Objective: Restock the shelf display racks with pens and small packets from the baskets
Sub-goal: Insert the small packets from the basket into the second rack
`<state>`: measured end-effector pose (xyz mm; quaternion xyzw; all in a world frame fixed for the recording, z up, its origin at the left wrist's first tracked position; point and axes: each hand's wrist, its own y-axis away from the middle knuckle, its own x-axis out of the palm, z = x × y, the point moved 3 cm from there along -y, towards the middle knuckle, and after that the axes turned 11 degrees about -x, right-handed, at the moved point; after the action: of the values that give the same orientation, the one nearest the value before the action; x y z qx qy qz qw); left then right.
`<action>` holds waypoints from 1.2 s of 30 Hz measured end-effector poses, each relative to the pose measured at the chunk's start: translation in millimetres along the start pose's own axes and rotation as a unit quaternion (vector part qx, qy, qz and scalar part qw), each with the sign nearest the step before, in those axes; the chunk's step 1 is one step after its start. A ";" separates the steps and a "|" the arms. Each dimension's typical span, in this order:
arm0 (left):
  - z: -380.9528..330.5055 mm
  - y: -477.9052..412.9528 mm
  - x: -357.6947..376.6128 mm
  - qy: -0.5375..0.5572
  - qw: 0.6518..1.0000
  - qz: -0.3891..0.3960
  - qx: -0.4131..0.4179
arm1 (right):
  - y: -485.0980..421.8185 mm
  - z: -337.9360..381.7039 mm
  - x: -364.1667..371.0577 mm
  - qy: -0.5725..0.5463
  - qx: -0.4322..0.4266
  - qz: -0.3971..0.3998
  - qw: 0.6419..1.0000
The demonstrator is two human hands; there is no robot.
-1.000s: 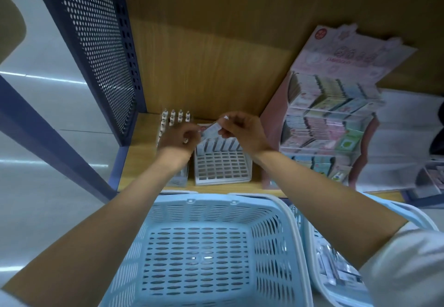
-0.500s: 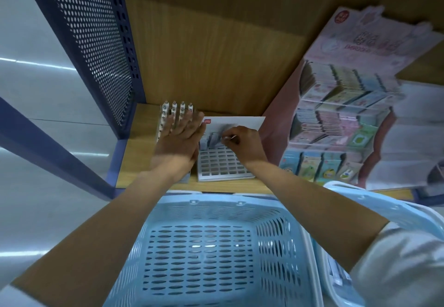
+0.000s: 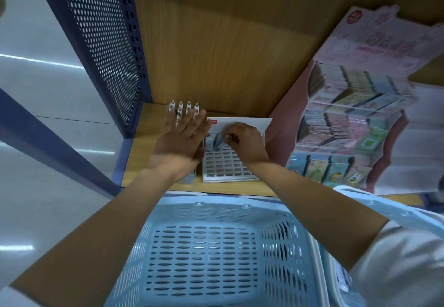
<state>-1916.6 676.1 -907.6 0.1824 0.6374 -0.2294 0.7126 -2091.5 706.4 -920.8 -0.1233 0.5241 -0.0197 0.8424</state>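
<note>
On the head view, I have the left hand [image 3: 180, 143] flat, fingers straight, over the pens [image 3: 183, 109], probably to steady them. The right hand [image 3: 245, 143] pinches a small packet [image 3: 216, 142] in curled fingers and slots it into the back row of the white rack [image 3: 225, 169] on the shelf [image 3: 134, 162]. The blue basket [image 3: 216, 246] sits just below the shelf, within easy reach.

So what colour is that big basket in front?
The basket is light blue, best seen in the head view.
</note>
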 end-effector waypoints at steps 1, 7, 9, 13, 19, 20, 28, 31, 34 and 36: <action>2.1 1.3 2.8 0.002 1.000 -0.006 -0.001 | -0.9 -0.7 1.0 0.001 0.001 0.004 1.000; 2.4 -0.1 7.5 -0.010 1.000 -0.026 0.008 | -5.4 -4.1 -2.1 0.054 -0.016 0.055 0.997; 2.9 -0.6 7.1 -0.008 0.999 -0.033 0.007 | -8.6 0.3 1.2 0.058 -0.019 0.065 0.996; 3.1 0.1 7.0 -0.022 1.000 -0.017 0.008 | -10.1 4.3 11.0 0.064 0.004 0.091 0.994; 2.8 0.4 6.3 0.015 1.000 0.002 -0.001 | -0.3 6.5 8.6 0.027 -0.006 0.022 0.999; 2.4 0.9 5.4 0.020 1.000 0.001 -0.004 | 0.2 5.2 9.0 0.025 -0.006 0.014 1.000; 3.1 0.3 3.7 0.021 1.000 -0.004 0.001 | 1.5 3.5 6.9 0.072 -0.004 0.008 0.997; 3.3 -0.5 4.4 0.024 1.000 -0.014 0.001 | -0.7 14.7 6.4 0.071 -0.059 -0.007 0.996; 3.6 -1.1 8.5 0.009 1.000 -0.003 0.005 | -6.7 23.4 14.0 0.058 -0.073 0.020 0.995; 3.8 -1.2 9.1 0.005 1.000 -0.003 0.002 | -9.8 24.7 17.9 0.061 -0.066 0.030 0.995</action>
<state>-1913.4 672.2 -916.1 0.1832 0.6413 -0.2322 0.7080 -2060.6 698.6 -924.0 -0.1608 0.5785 0.0329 0.7990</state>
